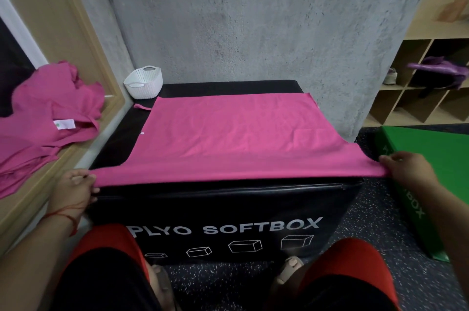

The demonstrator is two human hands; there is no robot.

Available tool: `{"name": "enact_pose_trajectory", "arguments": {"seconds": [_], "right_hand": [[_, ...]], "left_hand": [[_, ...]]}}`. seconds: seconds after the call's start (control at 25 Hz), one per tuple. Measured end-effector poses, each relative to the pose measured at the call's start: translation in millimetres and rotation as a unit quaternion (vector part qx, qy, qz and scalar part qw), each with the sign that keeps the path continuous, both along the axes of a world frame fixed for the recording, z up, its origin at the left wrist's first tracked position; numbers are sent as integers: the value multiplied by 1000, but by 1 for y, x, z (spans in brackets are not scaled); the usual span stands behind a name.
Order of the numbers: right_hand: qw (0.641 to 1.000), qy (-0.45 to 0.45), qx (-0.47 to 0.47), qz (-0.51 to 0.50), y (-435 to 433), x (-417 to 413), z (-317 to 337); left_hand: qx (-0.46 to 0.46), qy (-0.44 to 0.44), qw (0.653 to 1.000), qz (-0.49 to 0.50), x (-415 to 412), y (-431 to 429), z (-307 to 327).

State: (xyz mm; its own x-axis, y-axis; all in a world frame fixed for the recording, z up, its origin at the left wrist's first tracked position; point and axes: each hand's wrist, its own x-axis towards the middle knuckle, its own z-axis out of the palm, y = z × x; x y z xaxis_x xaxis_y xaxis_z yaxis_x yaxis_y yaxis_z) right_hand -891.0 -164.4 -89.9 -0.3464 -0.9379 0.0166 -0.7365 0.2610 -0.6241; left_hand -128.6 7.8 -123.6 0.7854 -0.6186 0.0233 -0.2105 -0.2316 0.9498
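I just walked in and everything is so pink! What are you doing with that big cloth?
A person is laying a pink cloth flat on top of a black box. The left hand pinches the near left corner and the right hand holds the near right one, each grip pulling the front edge tight. A pile of pink cloths lies on the ledge to the left, and a white basket sits at the box's far left corner.
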Motion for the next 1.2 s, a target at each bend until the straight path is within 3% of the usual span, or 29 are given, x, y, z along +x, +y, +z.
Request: {"name": "enact_pose_trajectory", "arguments": {"seconds": [0.36,0.56,0.72,0.84,0.96,1.08,1.2], "right_hand": [[999,-13,34,-13,21,-10,-36],[983,-174,54,-37,35,-1,-45],[930,-357,78,-32,43,1,-44],[915,-374,146,-41,49,-4,-48],[919,-341,193,-44,60,-3,-43],[929,-336,156,-14,61,1,-32],[907,-415,79,0,50,11,-11]], "left_hand": [[100,114,988,-37,-8,37,-22],[89,135,986,-43,-6,47,-34],[91,141,985,-41,-4,47,-40],[146,169,974,-50,-5,49,-39],[208,135,964,-95,-5,49,-27],[241,120,954,-132,-2,48,-21],[169,185,961,-117,2,46,-7]]}}
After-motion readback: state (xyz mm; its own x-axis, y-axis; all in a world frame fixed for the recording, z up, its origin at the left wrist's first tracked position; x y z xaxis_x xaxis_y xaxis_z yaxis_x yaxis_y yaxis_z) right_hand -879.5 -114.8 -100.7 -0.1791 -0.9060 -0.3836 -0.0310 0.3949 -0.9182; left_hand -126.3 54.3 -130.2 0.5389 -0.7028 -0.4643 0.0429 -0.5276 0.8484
